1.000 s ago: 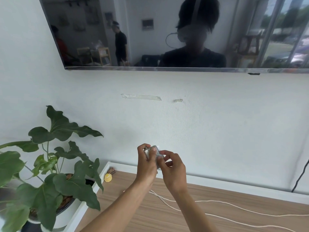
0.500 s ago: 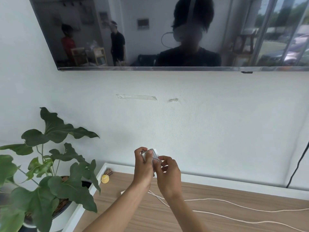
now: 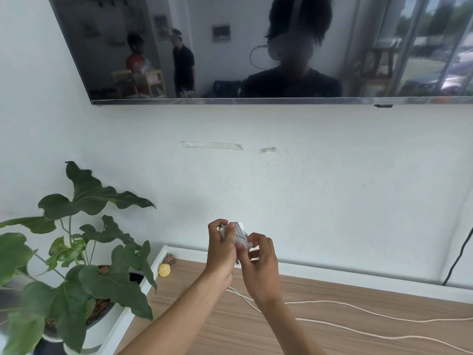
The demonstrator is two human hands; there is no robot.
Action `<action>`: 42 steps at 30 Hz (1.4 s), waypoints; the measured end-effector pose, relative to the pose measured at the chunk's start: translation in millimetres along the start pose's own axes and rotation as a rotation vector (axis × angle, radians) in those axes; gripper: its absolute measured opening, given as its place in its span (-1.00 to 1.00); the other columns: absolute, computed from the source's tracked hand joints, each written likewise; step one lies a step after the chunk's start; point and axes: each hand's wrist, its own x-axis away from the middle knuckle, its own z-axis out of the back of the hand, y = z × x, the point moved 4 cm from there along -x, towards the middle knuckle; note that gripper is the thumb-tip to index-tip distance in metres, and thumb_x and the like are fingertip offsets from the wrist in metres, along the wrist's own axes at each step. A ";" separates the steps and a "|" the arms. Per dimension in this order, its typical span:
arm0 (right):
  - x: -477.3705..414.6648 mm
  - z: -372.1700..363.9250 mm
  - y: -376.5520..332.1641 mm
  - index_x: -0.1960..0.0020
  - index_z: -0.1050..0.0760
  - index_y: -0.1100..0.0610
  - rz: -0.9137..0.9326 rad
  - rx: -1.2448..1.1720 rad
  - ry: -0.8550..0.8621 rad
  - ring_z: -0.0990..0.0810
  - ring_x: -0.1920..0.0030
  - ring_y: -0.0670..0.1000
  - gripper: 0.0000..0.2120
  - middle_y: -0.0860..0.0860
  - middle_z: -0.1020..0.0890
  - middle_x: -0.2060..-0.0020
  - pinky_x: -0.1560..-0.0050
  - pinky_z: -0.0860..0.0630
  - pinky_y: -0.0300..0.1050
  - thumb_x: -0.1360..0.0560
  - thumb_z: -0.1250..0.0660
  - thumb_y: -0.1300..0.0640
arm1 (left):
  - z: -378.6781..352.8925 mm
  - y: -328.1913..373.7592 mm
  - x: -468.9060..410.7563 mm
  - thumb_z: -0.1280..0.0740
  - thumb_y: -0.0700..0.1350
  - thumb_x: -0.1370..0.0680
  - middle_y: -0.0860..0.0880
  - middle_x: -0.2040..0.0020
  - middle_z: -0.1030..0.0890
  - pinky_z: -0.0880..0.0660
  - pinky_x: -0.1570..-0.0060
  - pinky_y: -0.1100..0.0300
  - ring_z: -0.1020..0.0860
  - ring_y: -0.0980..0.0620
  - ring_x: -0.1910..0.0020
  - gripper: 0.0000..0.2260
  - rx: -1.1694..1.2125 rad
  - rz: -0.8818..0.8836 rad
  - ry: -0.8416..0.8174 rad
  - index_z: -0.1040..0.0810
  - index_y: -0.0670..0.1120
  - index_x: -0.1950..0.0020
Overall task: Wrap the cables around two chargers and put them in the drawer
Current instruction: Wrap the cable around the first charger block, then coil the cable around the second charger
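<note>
Nearest the camera, two bare forearms rise from the bottom edge over a wood-grain surface (image 3: 332, 336) with a white border. A pale loose cable (image 3: 358, 307) lies across that surface in two long strands, running from under the hands out to the right edge; where it ends cannot be seen. Left hand (image 3: 221, 252) is curled shut around the left side of a white charger (image 3: 239, 235), thumb and fingertips pinching its upper left corner, where a short cable end shows. Right hand (image 3: 258, 262) is closed on the charger's lower right, fingers bent in and pressing against the wrapped turns. The charger is held up in the air above the back edge of the surface, between both hands. It is already bound with several turns of grey-white cord; one turn crosses the others on the slant. Its long axis tilts from upper left to lower right, a bare white corner pointing up and to the right. Left of the surface a potted plant (image 3: 76, 252) spreads broad green leaves. At the surface's back left corner sit a small yellow object (image 3: 164, 270) and, just behind it, a brownish bundle (image 3: 170, 259). Beyond is a white wall (image 3: 332, 188) with two bits of clear tape (image 3: 212, 145). A black cord (image 3: 458, 257) hangs at far right. Above all, a wall-mounted dark screen (image 3: 256, 60) reflects the room.
</note>
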 end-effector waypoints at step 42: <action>126.5 -65.5 190.8 -0.47 0.10 -0.22 -0.322 0.501 -0.763 -0.60 -0.03 -0.07 -0.03 -0.16 -0.50 -0.28 -0.10 -0.55 -0.08 -0.32 -0.43 0.21 | 218.1 -203.6 36.9 -0.56 -0.10 -0.28 0.14 -0.22 -0.47 -0.48 -0.20 0.14 -0.51 0.13 -0.15 -0.31 -1.079 0.108 -0.397 -0.43 0.12 -0.37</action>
